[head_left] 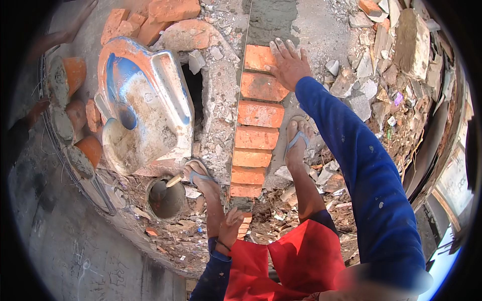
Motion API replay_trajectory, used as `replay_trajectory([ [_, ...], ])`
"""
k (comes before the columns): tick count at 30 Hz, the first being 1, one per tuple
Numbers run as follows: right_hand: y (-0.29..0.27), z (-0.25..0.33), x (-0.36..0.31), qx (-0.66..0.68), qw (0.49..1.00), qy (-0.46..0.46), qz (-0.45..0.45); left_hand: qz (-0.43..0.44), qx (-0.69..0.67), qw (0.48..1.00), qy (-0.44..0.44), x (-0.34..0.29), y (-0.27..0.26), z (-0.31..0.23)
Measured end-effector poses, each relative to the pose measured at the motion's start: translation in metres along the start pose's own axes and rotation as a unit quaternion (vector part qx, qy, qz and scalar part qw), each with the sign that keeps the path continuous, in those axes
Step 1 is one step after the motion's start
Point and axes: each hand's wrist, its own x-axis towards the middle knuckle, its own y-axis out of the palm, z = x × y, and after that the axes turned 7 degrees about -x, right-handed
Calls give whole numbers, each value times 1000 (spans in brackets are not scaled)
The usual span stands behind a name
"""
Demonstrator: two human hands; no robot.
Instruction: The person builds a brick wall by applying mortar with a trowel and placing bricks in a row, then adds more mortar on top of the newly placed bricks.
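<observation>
My right hand (290, 64) lies with fingers spread on the farthest red brick (257, 58) of a row. The row of bricks (257, 137) runs toward me, with gaps between them. Beyond it spreads a strip of wet grey mortar (271, 22). A taut string (240, 83) follows the row's left edge. Low in the middle, my left hand (230, 230) hangs by my knee, fingers loosely bent, with nothing visible in it. Beneath it, more bricks (245, 226) show at a lower level. A round mortar container (167, 199) holds a wooden-handled tool (173, 181), its head partly hidden.
A worn blue-and-white ceramic toilet pan (150, 108) lies at left beside a dark hole (193, 100). Loose bricks (150, 20) are piled behind it. Orange pots (89, 150) stand farther left, near another person's hand (39, 108). Broken rubble (361, 85) covers the right side.
</observation>
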Motion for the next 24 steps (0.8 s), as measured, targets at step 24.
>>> replay_trajectory([
  [24,18,10,5,43,997,-2,-59,6,35,999,-11,4,-10,-10],
])
